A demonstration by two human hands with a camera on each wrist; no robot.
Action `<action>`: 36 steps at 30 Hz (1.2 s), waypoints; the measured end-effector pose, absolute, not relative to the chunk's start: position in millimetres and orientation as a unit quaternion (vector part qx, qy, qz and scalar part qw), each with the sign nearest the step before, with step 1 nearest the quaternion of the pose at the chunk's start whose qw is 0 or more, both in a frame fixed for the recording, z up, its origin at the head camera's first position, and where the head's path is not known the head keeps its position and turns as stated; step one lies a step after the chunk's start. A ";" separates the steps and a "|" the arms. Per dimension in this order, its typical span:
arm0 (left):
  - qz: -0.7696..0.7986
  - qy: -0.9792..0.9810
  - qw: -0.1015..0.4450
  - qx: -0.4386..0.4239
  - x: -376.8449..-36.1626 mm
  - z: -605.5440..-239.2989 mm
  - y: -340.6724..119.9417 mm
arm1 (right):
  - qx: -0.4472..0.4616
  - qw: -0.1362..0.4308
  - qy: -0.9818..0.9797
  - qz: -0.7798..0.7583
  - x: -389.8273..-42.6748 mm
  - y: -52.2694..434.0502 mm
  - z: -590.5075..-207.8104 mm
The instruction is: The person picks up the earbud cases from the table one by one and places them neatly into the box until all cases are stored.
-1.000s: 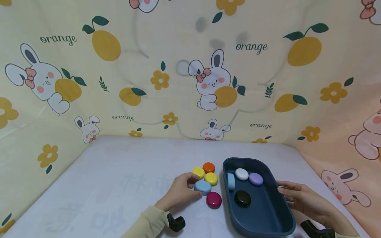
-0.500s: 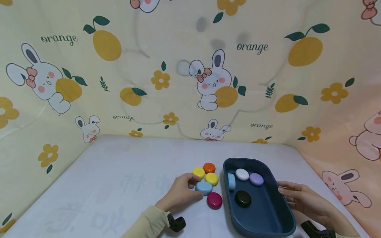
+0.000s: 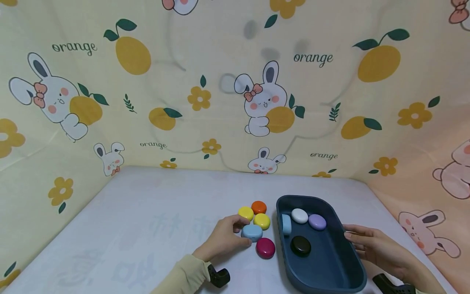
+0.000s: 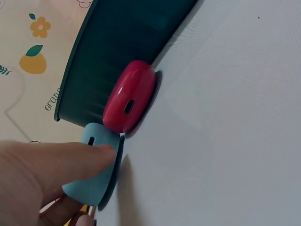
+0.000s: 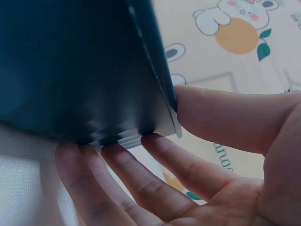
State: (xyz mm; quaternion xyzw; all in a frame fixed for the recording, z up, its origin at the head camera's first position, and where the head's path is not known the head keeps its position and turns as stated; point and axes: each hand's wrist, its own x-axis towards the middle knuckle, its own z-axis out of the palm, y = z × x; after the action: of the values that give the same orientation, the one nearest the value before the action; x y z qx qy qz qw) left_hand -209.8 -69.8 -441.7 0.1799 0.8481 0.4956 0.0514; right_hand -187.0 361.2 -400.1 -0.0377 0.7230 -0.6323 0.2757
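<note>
The left hand (image 4: 33,176) pinched a light-blue case (image 4: 96,181) beside a red case (image 4: 129,96) touching the dark tray (image 4: 117,37).

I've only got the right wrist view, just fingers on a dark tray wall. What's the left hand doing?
Observer: The left hand pinches a light blue case on the table, left of the tray.
Operator: Anything in the tray?
Observer: Four: a white case, lilac case, black case, and a second blue case on edge.
Operator: What else is loose?
Observer: A red case, an orange case and two yellow cases.
</note>
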 end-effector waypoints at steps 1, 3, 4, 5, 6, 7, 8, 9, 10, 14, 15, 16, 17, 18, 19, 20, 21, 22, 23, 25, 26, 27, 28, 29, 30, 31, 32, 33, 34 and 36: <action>0.496 0.848 0.052 0.180 -209.5 -441.2 -69.8 | -0.040 0.275 0.724 -0.631 -186.7 361.6 -400.1; 0.497 0.848 0.053 0.179 -209.7 -440.8 -69.8 | -0.039 0.272 0.727 -0.629 -186.7 361.6 -399.6; 0.498 0.847 0.052 0.180 -209.9 -440.8 -69.8 | -0.040 0.272 0.727 -0.629 -186.5 361.8 -399.4; 0.499 0.846 0.051 0.180 -210.2 -440.7 -69.9 | -0.040 0.271 0.728 -0.628 -186.3 361.9 -399.2; 0.501 0.845 0.051 0.180 -210.4 -440.7 -70.1 | -0.042 0.270 0.729 -0.628 -186.0 361.8 -399.0; 0.503 0.844 0.049 0.182 -210.6 -440.8 -70.3 | -0.040 0.270 0.729 -0.628 -186.0 361.4 -398.7; 0.504 0.843 0.047 0.182 -211.1 -441.3 -70.4 | -0.038 0.270 0.727 -0.630 -186.2 360.9 -398.2; 0.506 0.842 0.045 0.185 -211.2 -441.3 -70.6 | -0.038 0.269 0.728 -0.629 -186.0 360.7 -398.1; 0.507 0.840 0.043 0.187 -211.3 -441.3 -70.8 | -0.037 0.269 0.727 -0.630 -185.9 360.2 -397.8; 0.511 0.837 0.037 0.193 -211.6 -442.0 -70.6 | -0.036 0.271 0.724 -0.633 -185.4 359.6 -397.5; 0.512 0.836 0.037 0.194 -211.5 -442.1 -70.6 | -0.035 0.269 0.726 -0.632 -185.0 359.7 -397.7; 0.514 0.835 0.036 0.193 -211.4 -442.2 -70.4 | -0.031 0.269 0.726 -0.633 -185.0 359.5 -397.7; 0.517 0.833 0.035 0.194 -211.3 -442.5 -70.3 | -0.034 0.269 0.726 -0.632 -184.7 359.7 -397.8; 0.520 0.831 0.034 0.193 -211.2 -442.8 -70.4 | -0.033 0.269 0.725 -0.633 -184.4 359.6 -397.9; 0.523 0.829 0.033 0.193 -211.0 -442.8 -70.6 | -0.032 0.269 0.726 -0.632 -184.3 359.5 -397.9; 0.527 0.828 0.033 0.192 -211.0 -443.2 -70.7 | -0.030 0.268 0.727 -0.631 -184.1 359.3 -398.0; 0.532 0.824 0.032 0.192 -210.9 -443.5 -70.9 | -0.031 0.267 0.728 -0.630 -183.8 359.4 -398.2; 0.538 0.820 0.032 0.192 -210.9 -443.7 -71.1 | -0.031 0.268 0.727 -0.631 -183.8 359.2 -398.2; 0.544 0.816 0.032 0.193 -211.0 -443.9 -71.3 | -0.034 0.268 0.727 -0.631 -183.6 359.3 -398.2; 0.554 0.809 0.032 0.194 -211.4 -444.3 -71.5 | -0.034 0.266 0.729 -0.630 -183.3 359.3 -398.3; 0.558 0.807 0.033 0.194 -211.7 -444.6 -71.4 | -0.034 0.266 0.727 -0.632 -183.4 359.0 -398.2; 0.561 0.804 0.034 0.194 -211.8 -444.4 -71.4 | -0.033 0.266 0.726 -0.633 -183.5 359.0 -398.1; 0.562 0.804 0.035 0.193 -212.0 -444.2 -71.3 | -0.033 0.265 0.726 -0.633 -183.5 358.8 -398.0; 0.562 0.804 0.036 0.191 -212.1 -444.2 -71.2 | -0.033 0.265 0.726 -0.634 -183.6 358.8 -398.0; 0.561 0.805 0.037 0.190 -212.4 -444.3 -71.0 | -0.032 0.266 0.725 -0.635 -183.7 358.7 -398.0; 0.561 0.806 0.038 0.187 -212.5 -444.2 -71.1 | -0.030 0.266 0.724 -0.636 -184.1 358.4 -397.9; 0.562 0.806 0.038 0.185 -212.4 -444.0 -70.9 | -0.028 0.265 0.724 -0.636 -184.2 358.2 -398.0; 0.562 0.806 0.039 0.183 -212.5 -443.9 -70.6 | -0.028 0.265 0.726 -0.635 -184.4 358.5 -398.4; 0.563 0.806 0.039 0.181 -212.3 -443.7 -70.5 | -0.028 0.266 0.725 -0.635 -184.6 358.6 -398.5; 0.567 0.804 0.038 0.179 -211.8 -443.1 -70.4 | -0.027 0.267 0.724 -0.636 -184.5 358.4 -398.5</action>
State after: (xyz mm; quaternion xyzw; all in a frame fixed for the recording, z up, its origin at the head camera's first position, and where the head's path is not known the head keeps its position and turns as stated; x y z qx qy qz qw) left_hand -211.8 -70.4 -443.1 0.1786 0.8035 0.5666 0.0382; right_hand -184.5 358.4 -398.5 -0.0269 0.7237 -0.6359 0.2668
